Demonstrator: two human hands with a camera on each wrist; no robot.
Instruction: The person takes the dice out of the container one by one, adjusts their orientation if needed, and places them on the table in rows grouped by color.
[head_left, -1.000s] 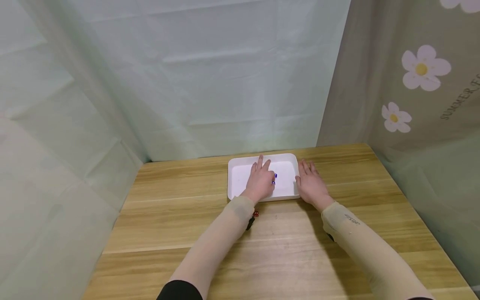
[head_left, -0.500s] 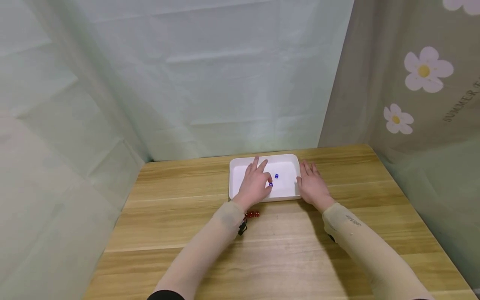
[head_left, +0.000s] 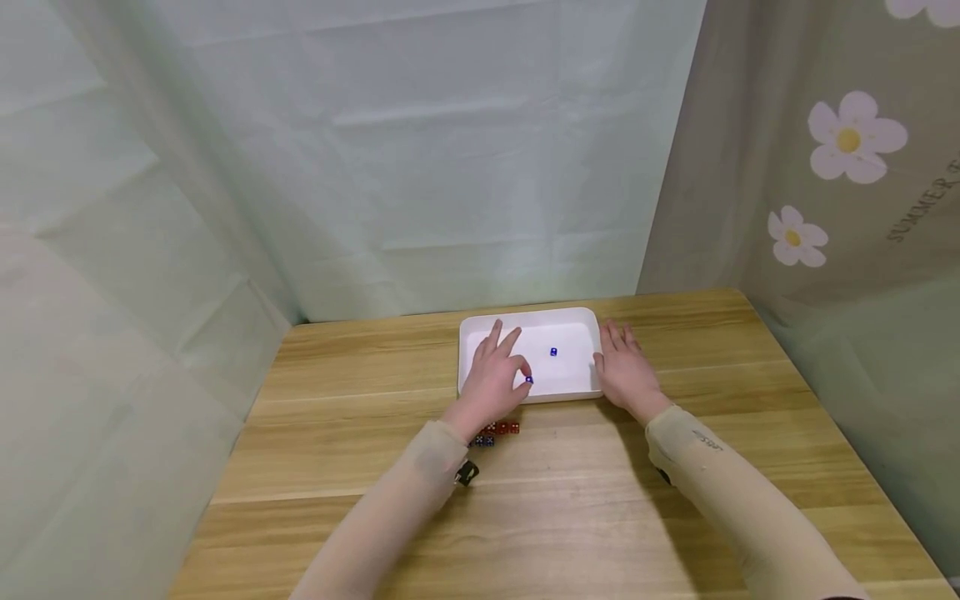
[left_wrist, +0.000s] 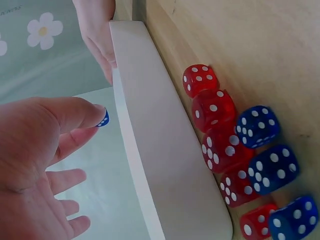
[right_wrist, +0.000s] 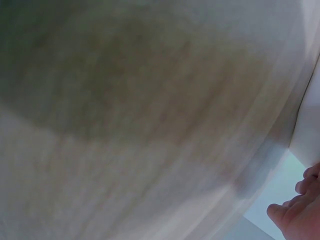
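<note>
Over the left part of the white tray (head_left: 577,385), my left hand (head_left: 489,382) pinches a blue die (left_wrist: 104,119) between thumb and index finger, its other fingers spread. Another blue die (head_left: 553,352) lies on the tray floor, right of centre. My right hand (head_left: 627,375) rests against the tray's right side with fingers straight. Along the tray's front wall, the left wrist view shows a row of red dice (left_wrist: 214,110) on the table. Beside them is a row of blue dice (left_wrist: 257,126). In the head view the left forearm partly hides both rows.
The tray stands near the back edge of the wooden table (head_left: 585,500). A pale curtain (head_left: 480,167) hangs behind it, and a flowered curtain (head_left: 847,208) hangs to the right.
My left hand has drawn the pinched blue die left and toward me across the tray. More of the red and blue dice in front has come into sight. The right hand stays put.
</note>
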